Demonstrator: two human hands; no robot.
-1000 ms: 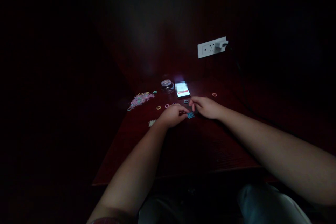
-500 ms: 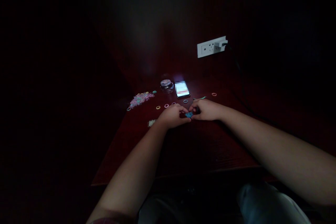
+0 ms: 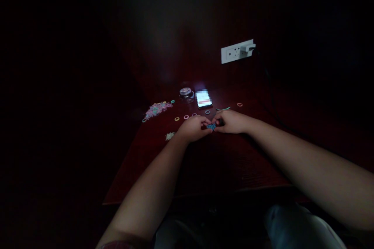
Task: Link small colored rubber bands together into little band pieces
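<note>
A small blue bundle of what look like rubber bands [image 3: 210,127] lies between my two hands on the dark red table. My left hand [image 3: 193,128] pinches it from the left, thumb in front and fingers behind. From the right, my right hand [image 3: 232,121] closes thumb and fingertips on its other end. Part of the bundle is hidden by the fingertips. A pale cream bundle of similar bands [image 3: 169,136] sits by my left wrist, partly covered by it. Behind my hands lie a yellow band [image 3: 177,118], a pink band [image 3: 186,117] and a light blue band [image 3: 207,112].
A heap of pastel bands [image 3: 157,109] spreads at the table's left. Behind stand a clear lidded jar [image 3: 186,95] and a lit phone [image 3: 203,98]. A thin green strip [image 3: 223,109] and an orange band [image 3: 239,104] lie right. A wall socket [image 3: 238,51] holds a plug with a dark cable.
The view has shifted very slightly. Both hands stay at the blue bundle, with only slight finger movement. The other things lie as before.
</note>
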